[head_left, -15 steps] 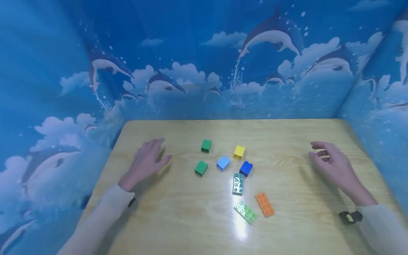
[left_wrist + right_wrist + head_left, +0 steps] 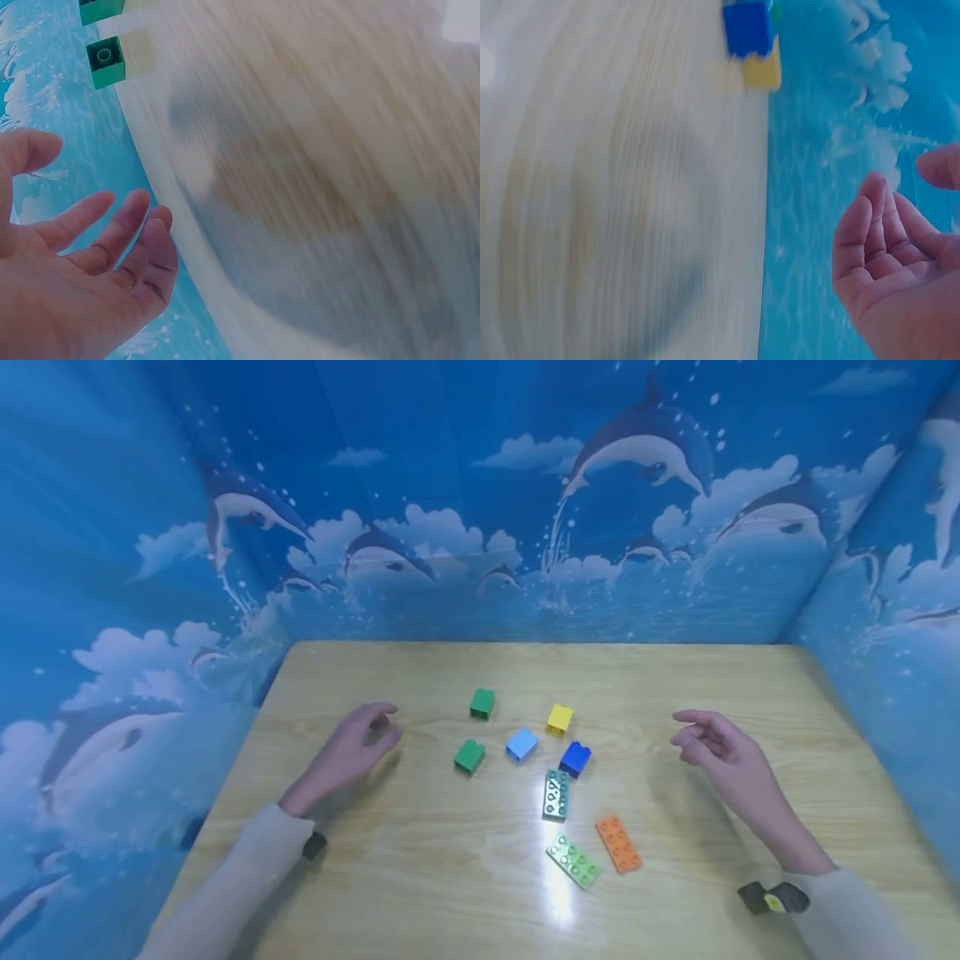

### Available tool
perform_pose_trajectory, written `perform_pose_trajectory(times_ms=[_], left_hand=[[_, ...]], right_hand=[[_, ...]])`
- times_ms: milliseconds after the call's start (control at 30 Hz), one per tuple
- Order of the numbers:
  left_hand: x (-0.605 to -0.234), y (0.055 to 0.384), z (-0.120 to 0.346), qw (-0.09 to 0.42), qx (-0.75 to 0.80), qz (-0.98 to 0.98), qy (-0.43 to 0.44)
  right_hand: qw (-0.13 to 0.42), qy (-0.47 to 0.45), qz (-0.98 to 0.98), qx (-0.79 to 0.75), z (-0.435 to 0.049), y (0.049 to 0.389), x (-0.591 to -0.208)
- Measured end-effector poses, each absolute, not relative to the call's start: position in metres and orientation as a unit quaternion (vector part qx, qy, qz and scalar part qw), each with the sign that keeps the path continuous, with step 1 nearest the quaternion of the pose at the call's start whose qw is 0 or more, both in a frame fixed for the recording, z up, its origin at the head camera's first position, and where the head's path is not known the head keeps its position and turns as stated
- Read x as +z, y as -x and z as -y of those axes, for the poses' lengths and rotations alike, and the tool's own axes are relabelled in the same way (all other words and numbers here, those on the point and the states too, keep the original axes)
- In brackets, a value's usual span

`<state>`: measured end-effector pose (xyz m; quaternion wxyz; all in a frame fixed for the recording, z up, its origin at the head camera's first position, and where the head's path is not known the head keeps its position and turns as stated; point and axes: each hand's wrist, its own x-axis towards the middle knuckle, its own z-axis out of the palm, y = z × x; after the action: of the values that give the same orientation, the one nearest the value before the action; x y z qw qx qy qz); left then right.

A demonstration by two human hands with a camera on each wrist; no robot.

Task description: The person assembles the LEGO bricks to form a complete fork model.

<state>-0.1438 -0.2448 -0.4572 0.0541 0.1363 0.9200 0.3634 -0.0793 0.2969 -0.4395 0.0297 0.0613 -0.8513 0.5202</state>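
My left hand point(image 2: 352, 743) hovers over the left part of the table, fingers loosely bent and holding nothing. Nearest to it are two green bricks point(image 2: 469, 757), one farther back than the other. On the right, my right hand point(image 2: 731, 768) is in the air with relaxed fingers and an empty palm, as the right wrist view also shows. Between the hands lie a light blue brick point(image 2: 521, 745), a yellow brick point(image 2: 559, 719) and a dark blue brick point(image 2: 575, 759). Closer to me are a teal brick point(image 2: 556, 795), a light green brick point(image 2: 573, 861) and an orange brick point(image 2: 618, 843).
The bricks lie on a light wooden table point(image 2: 390, 877). Blue cloth point(image 2: 450, 602) printed with dolphins and clouds hangs along its back and both sides. Dark bands are on both wrists, one a black strap point(image 2: 772, 899) at the right.
My right hand has moved left, toward the bricks. The left hand's fingers have curled in a little and dipped slightly. The bricks lie in the same arrangement.
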Motion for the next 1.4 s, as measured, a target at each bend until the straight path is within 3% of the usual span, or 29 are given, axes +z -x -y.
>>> perform_pose_trajectory(times_ms=[333, 767, 1400], left_hand=[[-0.465, 0.148, 0.233, 0.107, 0.463, -0.876, -0.079], [-0.466, 0.169, 0.212, 0.150, 0.499, -0.853, -0.031], [-0.468, 0.194, 0.192, 0.183, 0.529, -0.826, -0.067]], right_hand=[[0.019, -0.049, 0.829, 0.556, -0.248, 0.072, -0.438], [-0.037, -0.023, 0.814, 0.579, -0.201, 0.069, -0.444], [-0.082, -0.053, 0.789, 0.606, -0.144, 0.068, -0.456]])
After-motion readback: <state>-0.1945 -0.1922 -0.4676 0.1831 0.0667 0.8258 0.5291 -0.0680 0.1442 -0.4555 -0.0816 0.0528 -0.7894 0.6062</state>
